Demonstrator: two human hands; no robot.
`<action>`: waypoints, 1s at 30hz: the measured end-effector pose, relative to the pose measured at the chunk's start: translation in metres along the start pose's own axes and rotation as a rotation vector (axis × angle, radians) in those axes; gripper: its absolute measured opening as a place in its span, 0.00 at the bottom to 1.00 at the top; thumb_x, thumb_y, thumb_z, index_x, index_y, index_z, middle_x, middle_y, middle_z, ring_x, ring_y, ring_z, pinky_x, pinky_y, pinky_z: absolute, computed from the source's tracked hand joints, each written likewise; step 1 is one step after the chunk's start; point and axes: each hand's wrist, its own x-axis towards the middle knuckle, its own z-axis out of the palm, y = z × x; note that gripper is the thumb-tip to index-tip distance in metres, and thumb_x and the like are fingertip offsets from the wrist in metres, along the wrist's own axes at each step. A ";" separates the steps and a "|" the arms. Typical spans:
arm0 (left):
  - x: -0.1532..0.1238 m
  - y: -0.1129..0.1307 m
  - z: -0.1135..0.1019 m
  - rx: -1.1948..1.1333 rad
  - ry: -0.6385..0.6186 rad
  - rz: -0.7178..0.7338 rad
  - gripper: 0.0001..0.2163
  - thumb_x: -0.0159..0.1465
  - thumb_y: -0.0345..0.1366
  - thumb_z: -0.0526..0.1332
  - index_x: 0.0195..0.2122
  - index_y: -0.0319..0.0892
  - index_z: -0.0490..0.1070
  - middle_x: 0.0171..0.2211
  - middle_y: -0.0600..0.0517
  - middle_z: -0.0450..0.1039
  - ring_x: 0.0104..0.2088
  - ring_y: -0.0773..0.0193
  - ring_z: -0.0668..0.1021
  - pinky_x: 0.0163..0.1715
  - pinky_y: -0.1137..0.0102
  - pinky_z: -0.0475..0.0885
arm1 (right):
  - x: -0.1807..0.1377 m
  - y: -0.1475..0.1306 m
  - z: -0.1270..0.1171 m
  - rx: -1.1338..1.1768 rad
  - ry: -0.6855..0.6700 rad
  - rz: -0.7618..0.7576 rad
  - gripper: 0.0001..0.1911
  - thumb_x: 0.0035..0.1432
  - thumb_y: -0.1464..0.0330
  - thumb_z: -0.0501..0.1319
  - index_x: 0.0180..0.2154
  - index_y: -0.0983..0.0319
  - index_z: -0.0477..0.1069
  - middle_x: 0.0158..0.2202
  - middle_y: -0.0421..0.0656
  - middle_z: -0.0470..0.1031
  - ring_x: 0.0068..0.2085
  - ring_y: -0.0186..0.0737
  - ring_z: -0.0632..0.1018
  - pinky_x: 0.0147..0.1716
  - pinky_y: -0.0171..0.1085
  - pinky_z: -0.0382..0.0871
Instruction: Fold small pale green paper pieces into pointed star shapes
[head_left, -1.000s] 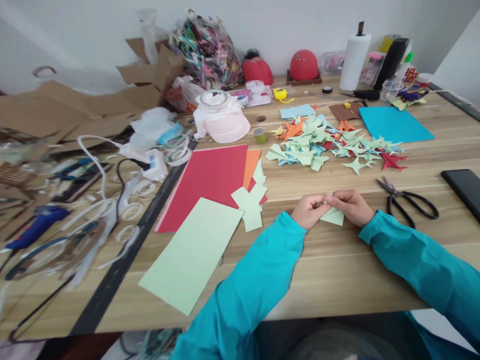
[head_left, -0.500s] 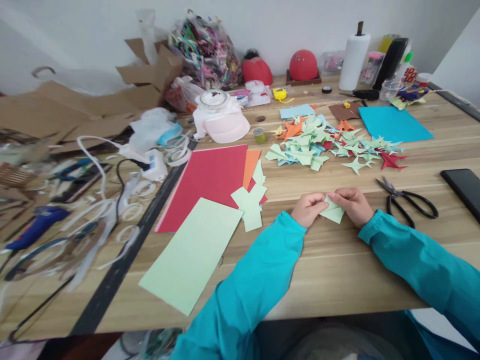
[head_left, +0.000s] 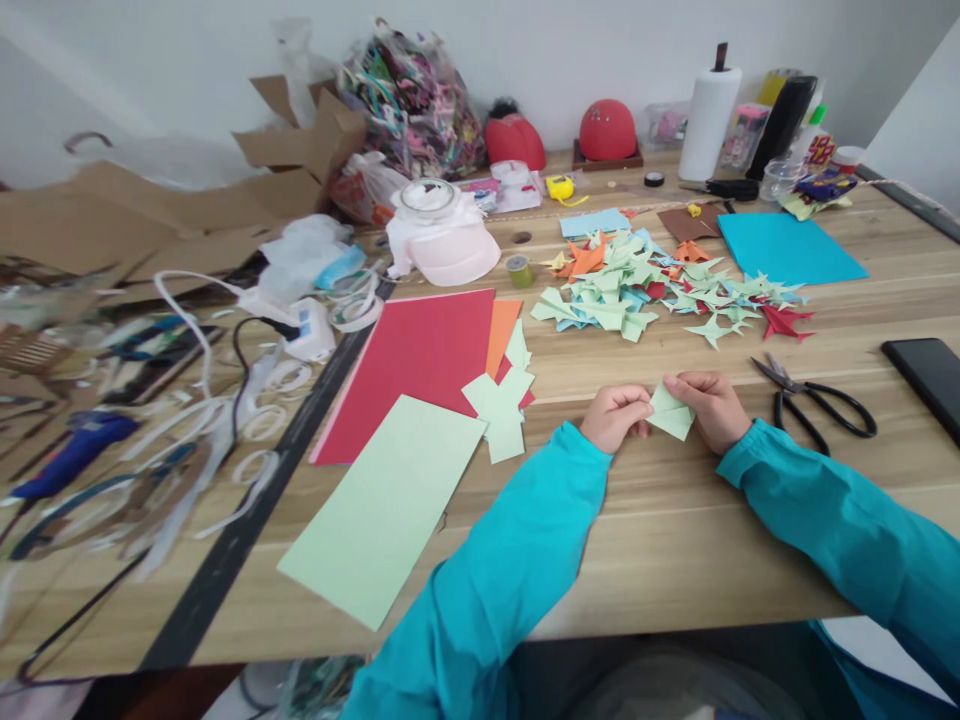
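Note:
Between my two hands is a small light-green piece of paper [head_left: 673, 416] with creases across it, held just above the wooden table. My left hand [head_left: 616, 415] pinches its left edge between thumb and fingers. On the upper right side, my right hand [head_left: 709, 405] grips it, thumb in front. Beyond the hands lies a pile of folded paper pieces [head_left: 619, 275] in green, blue, orange and red. Black-handled scissors [head_left: 814, 395] rest open to the right of my right hand. Small green paper squares [head_left: 504, 410] sit to the left.
A large green sheet [head_left: 382, 510] overlaps red paper [head_left: 427, 360] on the left. A blue sheet [head_left: 791, 248] lies at the back right, a phone [head_left: 930, 380] at the right edge. Cables and a blue glue gun [head_left: 79, 455] clutter the far left.
The piece of green paper has turned slightly and more of its face shows. My left fingers have shifted back to its left edge; the right hand has barely moved.

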 end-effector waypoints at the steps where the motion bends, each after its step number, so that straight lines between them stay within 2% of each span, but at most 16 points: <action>1: 0.000 0.000 0.000 -0.001 0.000 -0.003 0.07 0.46 0.36 0.58 0.17 0.38 0.64 0.13 0.56 0.62 0.14 0.72 0.67 0.17 0.76 0.59 | 0.000 0.000 0.000 -0.004 0.000 0.002 0.17 0.46 0.57 0.62 0.18 0.64 0.70 0.16 0.39 0.66 0.19 0.30 0.64 0.17 0.32 0.56; 10: 0.000 0.001 -0.001 -0.015 -0.020 -0.007 0.06 0.45 0.35 0.57 0.17 0.38 0.63 0.13 0.56 0.63 0.15 0.72 0.67 0.17 0.76 0.58 | 0.001 -0.002 0.001 0.010 -0.001 -0.010 0.16 0.45 0.58 0.63 0.18 0.64 0.70 0.16 0.39 0.67 0.18 0.30 0.64 0.18 0.32 0.56; 15: 0.000 0.001 -0.001 -0.020 -0.019 -0.011 0.06 0.45 0.35 0.57 0.17 0.38 0.63 0.13 0.57 0.63 0.15 0.72 0.67 0.17 0.76 0.59 | -0.001 -0.005 0.002 -0.036 -0.024 -0.011 0.18 0.46 0.56 0.62 0.17 0.64 0.68 0.14 0.37 0.63 0.17 0.28 0.61 0.16 0.31 0.53; 25: -0.002 0.002 0.000 -0.007 -0.019 0.014 0.06 0.45 0.35 0.57 0.17 0.38 0.62 0.13 0.56 0.63 0.15 0.72 0.67 0.18 0.75 0.60 | 0.001 0.001 -0.001 -0.027 -0.037 0.047 0.21 0.50 0.53 0.57 0.19 0.64 0.69 0.15 0.39 0.66 0.17 0.31 0.65 0.17 0.32 0.57; 30: -0.003 0.003 0.000 0.011 -0.016 0.031 0.05 0.45 0.34 0.57 0.17 0.38 0.63 0.13 0.56 0.63 0.15 0.72 0.67 0.18 0.75 0.60 | 0.000 -0.005 0.001 -0.061 -0.091 0.018 0.18 0.47 0.57 0.62 0.18 0.65 0.67 0.15 0.37 0.63 0.18 0.28 0.62 0.17 0.31 0.53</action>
